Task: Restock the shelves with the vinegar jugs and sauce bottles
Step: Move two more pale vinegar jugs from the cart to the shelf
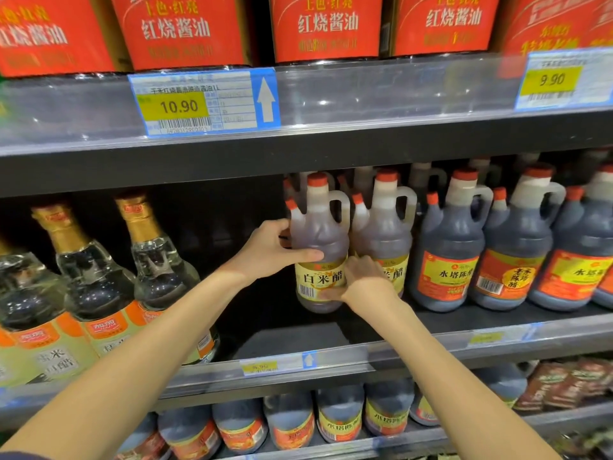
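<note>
A brown vinegar jug (pixel 320 234) with a red cap, a side handle and a yellow label stands upright on the middle shelf (pixel 414 346). My left hand (pixel 275 250) grips its left side, thumb across the front above the label. My right hand (pixel 360 280) holds its lower right side, thumb on the label, fingers between it and a matching yellow-label jug (pixel 384 227) just to the right. More such jugs show behind them.
Dark vinegar jugs with orange labels (pixel 447 257) fill the shelf to the right. Clear glass bottles with gold necks (pixel 156 267) stand at the left, with a dark gap between them and the held jug. Red soy sauce containers (pixel 325 24) sit above, more jugs (pixel 338 416) below.
</note>
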A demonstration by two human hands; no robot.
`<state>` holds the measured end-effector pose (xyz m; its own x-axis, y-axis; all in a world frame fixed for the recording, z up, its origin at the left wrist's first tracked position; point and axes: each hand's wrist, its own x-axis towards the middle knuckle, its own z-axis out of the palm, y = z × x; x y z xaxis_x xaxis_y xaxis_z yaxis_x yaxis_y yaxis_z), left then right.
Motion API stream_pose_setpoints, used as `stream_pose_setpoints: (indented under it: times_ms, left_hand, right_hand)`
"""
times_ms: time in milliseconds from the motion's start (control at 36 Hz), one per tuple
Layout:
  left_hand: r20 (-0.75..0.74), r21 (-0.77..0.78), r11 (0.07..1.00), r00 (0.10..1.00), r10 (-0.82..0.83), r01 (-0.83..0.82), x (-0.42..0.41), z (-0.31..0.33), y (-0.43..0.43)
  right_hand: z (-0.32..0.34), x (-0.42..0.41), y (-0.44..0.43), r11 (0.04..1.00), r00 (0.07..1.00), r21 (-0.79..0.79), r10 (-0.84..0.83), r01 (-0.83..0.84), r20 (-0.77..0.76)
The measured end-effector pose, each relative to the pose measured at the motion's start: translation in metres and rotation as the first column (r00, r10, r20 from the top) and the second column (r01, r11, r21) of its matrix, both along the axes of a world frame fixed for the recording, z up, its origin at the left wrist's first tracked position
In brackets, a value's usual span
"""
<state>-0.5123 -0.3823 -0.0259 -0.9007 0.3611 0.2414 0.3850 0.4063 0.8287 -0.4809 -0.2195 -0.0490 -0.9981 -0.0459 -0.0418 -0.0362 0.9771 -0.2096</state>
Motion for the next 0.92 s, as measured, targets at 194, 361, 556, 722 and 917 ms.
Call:
stream_pose_setpoints:
  times_ms: [194,361,556,722,917]
  left_hand:
    - [0.004,0.009,1.000,1.000,-0.006,0.006,-0.004,0.000,0.001]
    - [-0.005,0.042,0.999,1.000,0.008,-0.007,-0.003,-0.005,0.003]
    - [0.008,0.015,0.997,0.997,0.074,-0.074,0.003,-0.009,0.006]
    - [0.006,-0.138,0.976,0.985,0.172,-0.170,0.023,-0.011,0.008]
    - [-0.140,-0.358,0.910,0.976,0.170,-0.210,0.065,-0.012,0.005]
  right_hand:
    - [0.002,-0.001,-0.001,0.999,0.999,0.001,-0.035,0.035,-0.011]
    - [-0.001,0.000,-0.001,0.999,0.999,-0.006,-0.031,0.031,-0.020]
    - [-0.002,0.005,0.001,1.000,0.998,-0.020,-0.025,0.024,-0.051]
    - [-0.002,0.026,0.017,0.994,0.992,-0.092,0.049,-0.060,-0.115]
    - [0.001,0.058,0.052,0.976,0.965,-0.192,0.052,-0.103,-0.256]
